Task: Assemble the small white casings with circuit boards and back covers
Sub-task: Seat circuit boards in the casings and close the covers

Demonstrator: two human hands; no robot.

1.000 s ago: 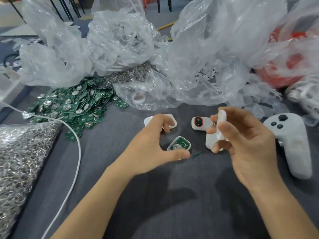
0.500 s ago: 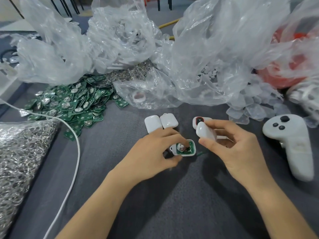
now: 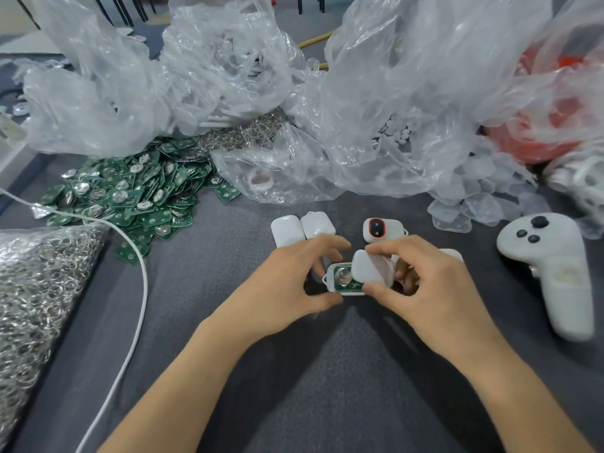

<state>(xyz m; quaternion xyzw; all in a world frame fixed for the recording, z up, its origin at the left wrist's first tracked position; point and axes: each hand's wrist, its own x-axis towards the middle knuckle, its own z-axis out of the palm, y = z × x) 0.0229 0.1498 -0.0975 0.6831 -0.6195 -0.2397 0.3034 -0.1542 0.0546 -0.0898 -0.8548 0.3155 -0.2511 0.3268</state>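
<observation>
Closing step: back cover (image 3: 369,268) tilted over open casing (image 3: 329,280), circuit board (image 3: 344,281) seated inside, mid-surface (image 3: 228,305). Left hand (image 3: 287,282) pinches casing between thumb and fingers. Right hand (image 3: 425,289) grips cover, fingers arched. Next, likely: level cover, align edges, press till snapped.

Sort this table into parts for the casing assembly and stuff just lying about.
Job: open casing with its board, held by the left hand; back cover pinched by the right hand; green circuit boards; two white casings; red-ringed casing.
Lying about: white controller; bag of metal rings; white cable; clear plastic bags.
</observation>
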